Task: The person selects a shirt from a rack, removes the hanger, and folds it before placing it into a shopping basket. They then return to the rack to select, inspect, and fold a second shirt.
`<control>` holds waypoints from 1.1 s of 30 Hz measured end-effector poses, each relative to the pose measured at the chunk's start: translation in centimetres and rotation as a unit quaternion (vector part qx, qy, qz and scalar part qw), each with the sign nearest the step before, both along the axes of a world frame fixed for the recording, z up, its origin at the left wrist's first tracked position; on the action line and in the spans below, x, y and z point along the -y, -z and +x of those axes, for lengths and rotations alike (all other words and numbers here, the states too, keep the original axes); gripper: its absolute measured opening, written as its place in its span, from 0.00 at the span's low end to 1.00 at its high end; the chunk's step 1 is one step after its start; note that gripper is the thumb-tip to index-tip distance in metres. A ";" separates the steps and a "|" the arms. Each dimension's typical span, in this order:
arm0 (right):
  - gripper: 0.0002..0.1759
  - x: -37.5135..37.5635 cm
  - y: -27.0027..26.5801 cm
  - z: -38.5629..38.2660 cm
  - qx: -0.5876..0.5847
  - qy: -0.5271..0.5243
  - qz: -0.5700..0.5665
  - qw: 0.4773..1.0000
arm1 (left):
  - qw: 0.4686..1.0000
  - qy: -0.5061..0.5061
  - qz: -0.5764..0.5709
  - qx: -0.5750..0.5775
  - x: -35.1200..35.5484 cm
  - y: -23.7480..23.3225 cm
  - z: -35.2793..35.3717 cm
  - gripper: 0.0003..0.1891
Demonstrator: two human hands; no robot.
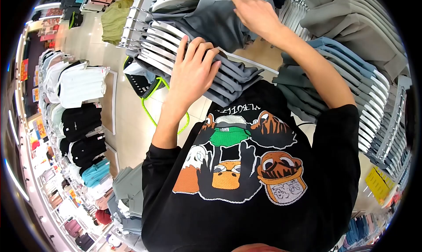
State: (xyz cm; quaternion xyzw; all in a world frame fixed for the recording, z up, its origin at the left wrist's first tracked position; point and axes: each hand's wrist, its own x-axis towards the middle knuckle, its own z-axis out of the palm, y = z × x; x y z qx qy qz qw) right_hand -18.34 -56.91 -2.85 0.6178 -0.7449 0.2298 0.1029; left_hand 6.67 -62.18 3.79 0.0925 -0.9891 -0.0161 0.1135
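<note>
My left hand [191, 69] lies over a row of white hangers [160, 47] carrying dark grey garments [233, 76]. Its fingers are spread apart, and the thumb points to the right. Farther up, my right hand [258, 16] reaches across to a grey-blue garment [215, 16] on the rack, its fingers stretched out and touching the upper edge near the hanger. Hooks of the hangers sit on a metal rail [133, 21] at the left of these garments.
Another rack with grey and blue garments [334, 71] on white hangers stands close on the right. Taupe garments [351, 19] hang at upper right. On the floor at left is a black perforated basket [140, 82] with a lime-green handle. White shirts [81, 85] hang farther left.
</note>
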 end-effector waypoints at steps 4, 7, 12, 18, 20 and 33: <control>0.11 2.0 1.0 1.3 -0.102 0.034 0.040 0.993 | 1.000 0.001 -0.006 0.007 -0.1 -0.1 0.5 0.14; 0.09 1.1 -0.1 2.9 -0.076 -0.020 0.083 0.993 | 1.000 0.012 -0.013 0.004 0.0 0.1 1.1 0.14; 0.14 -0.5 -0.4 3.3 -0.071 -0.020 0.086 0.994 | 0.999 0.038 -0.024 -0.009 0.4 0.5 2.4 0.14; 0.14 -2.4 -2.7 3.3 -0.130 -0.007 0.085 0.988 | 0.998 0.063 -0.016 -0.021 0.9 0.3 4.8 0.12; 0.12 -3.3 -3.3 3.2 -0.149 0.007 0.105 0.983 | 0.997 0.077 -0.013 -0.027 1.3 0.5 5.5 0.12; 0.19 -17.6 -10.0 9.0 -0.216 0.170 0.181 0.944 | 0.979 0.164 -0.019 -0.123 3.5 2.9 6.6 0.10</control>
